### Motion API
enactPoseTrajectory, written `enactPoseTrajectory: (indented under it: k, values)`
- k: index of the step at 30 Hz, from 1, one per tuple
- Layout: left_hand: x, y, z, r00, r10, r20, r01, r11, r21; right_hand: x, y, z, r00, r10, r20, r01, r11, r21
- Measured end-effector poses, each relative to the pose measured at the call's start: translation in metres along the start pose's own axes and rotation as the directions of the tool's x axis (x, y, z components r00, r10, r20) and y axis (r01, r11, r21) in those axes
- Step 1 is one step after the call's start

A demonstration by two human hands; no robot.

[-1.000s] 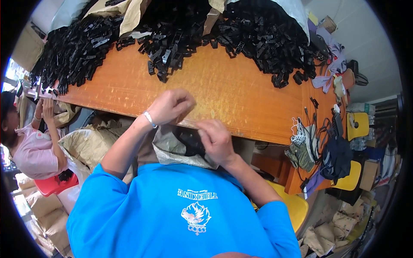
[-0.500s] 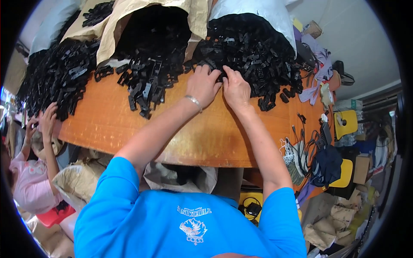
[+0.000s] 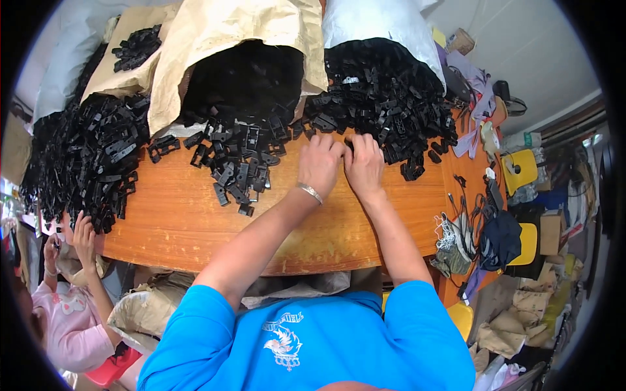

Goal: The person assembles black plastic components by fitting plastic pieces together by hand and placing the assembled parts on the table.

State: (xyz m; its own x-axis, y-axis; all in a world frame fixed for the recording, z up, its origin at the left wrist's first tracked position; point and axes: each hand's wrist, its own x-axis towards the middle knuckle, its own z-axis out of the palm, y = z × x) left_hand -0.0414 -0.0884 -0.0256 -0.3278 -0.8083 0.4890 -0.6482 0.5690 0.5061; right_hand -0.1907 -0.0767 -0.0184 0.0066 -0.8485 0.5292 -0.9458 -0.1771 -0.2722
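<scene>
Just above the centre of the frame, our left hand (image 3: pixel 318 161) and right hand (image 3: pixel 365 166) sit side by side over the wooden desk (image 3: pixel 241 241), backs up, at the near edge of the right-hand heap of black plastic clips (image 3: pixel 391 107). Our fingers (image 3: pixel 370 146) are bent inward and almost meet; a small dark piece (image 3: pixel 349 144) shows between them, but we cannot tell how far apart the tips are or whether they grip it. A silver bracelet (image 3: pixel 310 191) circles our left wrist. That heap spills from a white sack (image 3: pixel 385 26) at the upper right of centre; beside it, at the upper centre, a tan paper sack (image 3: pixel 248 23) lies with its mouth toward us, a middle heap (image 3: pixel 244 166) of like clips in front. Another heap (image 3: pixel 98 153) covers the desk's left end, where a co-worker in a pink shirt (image 3: pixel 75 326) raises both hands near its lower edge. At the right of the frame we see cables (image 3: pixel 463 228) beside a dark cloth (image 3: pixel 501 240).
</scene>
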Motion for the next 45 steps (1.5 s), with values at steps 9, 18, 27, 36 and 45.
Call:
enactPoseTrajectory:
  k: [9, 18, 27, 36, 45]
  values:
    - [-0.033, 0.026, -0.024, 0.996, 0.005, 0.091, 0.015, 0.975, -0.221, -0.056, 0.004, -0.038, 0.999, -0.025, -0.027, 0.03, 0.978, 0.207]
    - [-0.06, 0.053, -0.032, 0.986, 0.072, 0.149, -0.035, 0.971, -0.235, -0.087, 0.035, -0.054, 0.997, -0.068, 0.037, 0.057, 0.967, 0.249]
    - [-0.063, 0.049, -0.033, 0.994, 0.045, 0.096, -0.039, 0.997, -0.06, -0.089, 0.04, -0.066, 0.997, -0.017, 0.076, 0.002, 0.982, 0.189]
    - [-0.07, 0.048, -0.04, 0.987, -0.028, 0.156, 0.027, 1.0, 0.012, -0.09, 0.039, -0.064, 0.998, -0.027, 0.058, 0.002, 0.921, 0.389]
    - [-0.071, 0.04, -0.038, 0.989, -0.013, 0.144, 0.008, 0.999, 0.034, -0.086, 0.008, -0.071, 0.993, -0.069, 0.092, 0.006, 0.832, 0.555]
